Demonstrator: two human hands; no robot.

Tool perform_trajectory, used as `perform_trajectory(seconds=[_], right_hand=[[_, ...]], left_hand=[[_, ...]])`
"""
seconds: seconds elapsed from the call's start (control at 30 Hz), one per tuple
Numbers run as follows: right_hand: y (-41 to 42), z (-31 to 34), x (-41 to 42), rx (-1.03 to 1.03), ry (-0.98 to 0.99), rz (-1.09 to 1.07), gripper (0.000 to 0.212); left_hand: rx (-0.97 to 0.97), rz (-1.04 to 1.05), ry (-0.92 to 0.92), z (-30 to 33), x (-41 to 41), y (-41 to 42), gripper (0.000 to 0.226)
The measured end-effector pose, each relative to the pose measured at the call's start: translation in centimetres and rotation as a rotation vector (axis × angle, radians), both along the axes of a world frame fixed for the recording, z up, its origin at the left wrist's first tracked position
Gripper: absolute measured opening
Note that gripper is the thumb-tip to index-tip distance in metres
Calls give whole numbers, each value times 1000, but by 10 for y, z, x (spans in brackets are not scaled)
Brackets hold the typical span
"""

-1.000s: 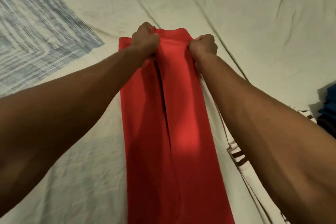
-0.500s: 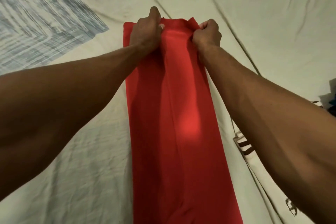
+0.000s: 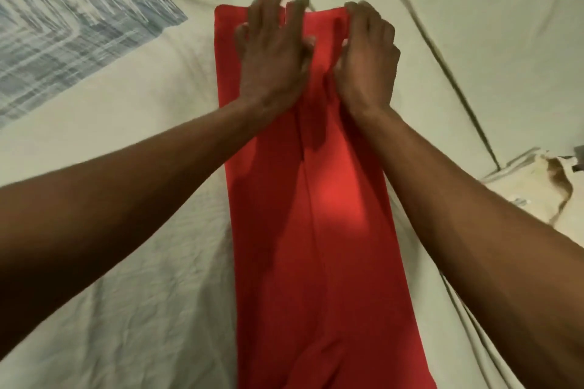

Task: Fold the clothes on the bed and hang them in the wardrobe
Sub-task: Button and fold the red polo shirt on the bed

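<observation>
Bedsheet (image 3: 132, 278) under red garment (image 3: 316, 246), both hands atop

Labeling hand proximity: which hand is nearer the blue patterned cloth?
Left. The left hand lies on the red garment on the side toward the blue patterned cloth; the right hand is farther off.

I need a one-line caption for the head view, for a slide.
Left hand flat on a long folded red cloth on the bed sheet, right hand gripping its far edge.
</observation>
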State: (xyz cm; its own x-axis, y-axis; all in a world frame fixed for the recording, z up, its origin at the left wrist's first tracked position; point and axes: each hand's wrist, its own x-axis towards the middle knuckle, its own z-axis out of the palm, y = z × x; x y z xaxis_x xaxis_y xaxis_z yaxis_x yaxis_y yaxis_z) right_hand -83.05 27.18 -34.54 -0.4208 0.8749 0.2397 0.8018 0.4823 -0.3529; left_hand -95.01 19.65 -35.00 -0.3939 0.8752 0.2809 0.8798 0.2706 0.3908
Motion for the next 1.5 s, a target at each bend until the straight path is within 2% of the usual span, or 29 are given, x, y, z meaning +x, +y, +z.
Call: perform_trajectory(seconds=[0.07,0.1,0.23,0.37,0.43,0.53,0.7,0.87,1.03,1.2,1.33,1.5], right_hand=[[-28,-11,15,-3,-139,109,61],[-38,-19,23,-25,-208,153,59],[-49,-42,39,-70,-297,209,53],[-45,-27,38,-123,-370,238,56],[-57,-19,45,-123,-380,242,56],[-94,-12,71,-126,-391,254,58],[-189,-7,139,-230,-408,303,61],[-271,-2,200,-266,-460,352,67],[-323,-4,245,-224,-566,392,69],[-350,-3,278,-210,-614,396,69],[-365,5,297,-218,-636,407,71],[-394,4,318,-242,-660,438,70]], left_hand=[[-195,-237,77,-15,12,-23,62],[-281,-272,110,-25,9,-29,66],[-391,-277,161,-42,-10,-32,74],[-473,-270,151,-26,-7,-28,74],[-484,-242,189,-16,0,-37,73],[-424,-327,257,-4,32,-74,68],[-433,-423,129,-8,97,-181,74],[-239,-632,73,-4,147,-270,61],[-301,-791,178,-18,172,-333,74],[-361,-713,239,-23,167,-368,69],[-337,-540,144,-4,187,-388,68],[-392,-616,151,-16,209,-428,67]])
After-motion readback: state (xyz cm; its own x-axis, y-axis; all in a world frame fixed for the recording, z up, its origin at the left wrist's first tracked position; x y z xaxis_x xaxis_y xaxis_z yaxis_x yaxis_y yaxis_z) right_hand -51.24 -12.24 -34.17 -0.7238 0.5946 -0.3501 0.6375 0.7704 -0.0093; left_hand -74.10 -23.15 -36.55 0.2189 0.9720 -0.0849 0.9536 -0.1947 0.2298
